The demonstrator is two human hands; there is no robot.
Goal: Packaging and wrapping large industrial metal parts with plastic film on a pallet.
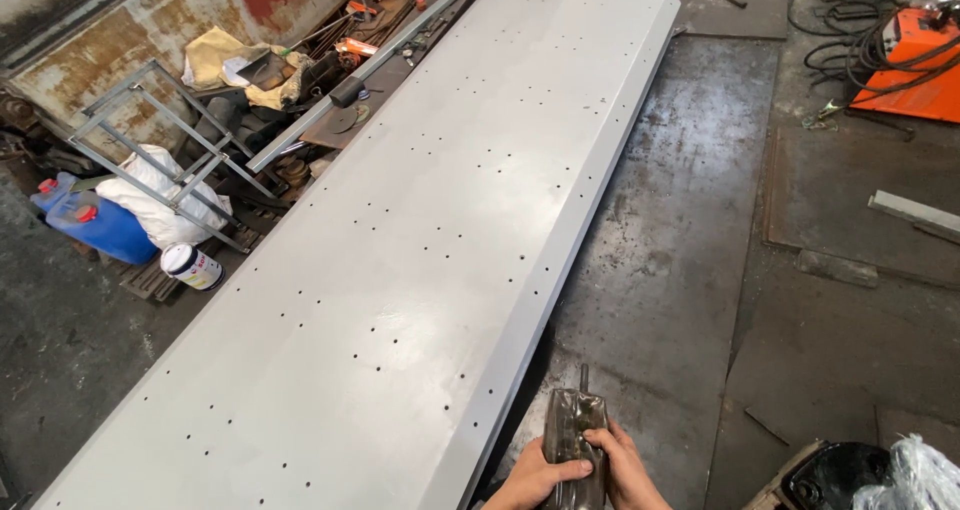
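Both hands, left hand [532,478] and right hand [622,468], clasped a dark plastic-wrapped tool [574,432], beside the grey perforated panel [400,270] edge, open floor [660,240] rightward.

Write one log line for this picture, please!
hands: both grip dark tool | tool: upright, beside grey panel edge | panel: flat, dotted with holes | floor: dark metal
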